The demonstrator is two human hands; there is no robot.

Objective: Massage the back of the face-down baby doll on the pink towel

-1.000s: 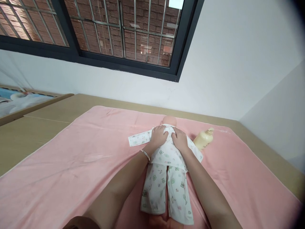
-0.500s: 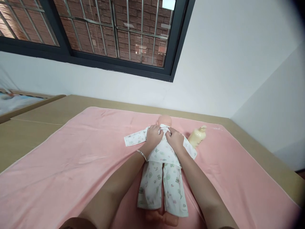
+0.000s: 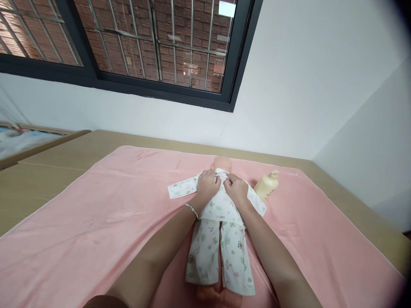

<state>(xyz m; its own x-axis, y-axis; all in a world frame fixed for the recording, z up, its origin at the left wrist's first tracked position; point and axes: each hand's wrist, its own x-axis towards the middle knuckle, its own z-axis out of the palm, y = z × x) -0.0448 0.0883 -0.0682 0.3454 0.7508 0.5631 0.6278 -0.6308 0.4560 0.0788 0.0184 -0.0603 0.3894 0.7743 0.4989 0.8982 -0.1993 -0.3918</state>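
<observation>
Wall (image 3: 289, 85), pale, stands beyond, with a barred window (image 3: 150, 55) at eleven o'clock. Below, a wooden platform (image 3: 58, 175) bears pink cloth (image 3: 109, 222). On that lies a doll (image 3: 221, 214) in printed shirt (image 3: 221, 203) and trousers (image 3: 205, 256), head toward twelve (pale-yellow bottle (image 3: 267, 185) at its two). Left hand (image 3: 208, 184) and right hand (image 3: 236, 189) both pinch the shirt near its neck; the step looks like working that neckline, and any next move would call for gentle, even fingers.

You're getting loads of room over the pink blanket (image 3: 105, 214) left of your left hand (image 3: 208, 185), past the sleeve (image 3: 183, 188), but a bottle (image 3: 266, 186) is crowding your right hand's (image 3: 236, 189) outer side.
</observation>
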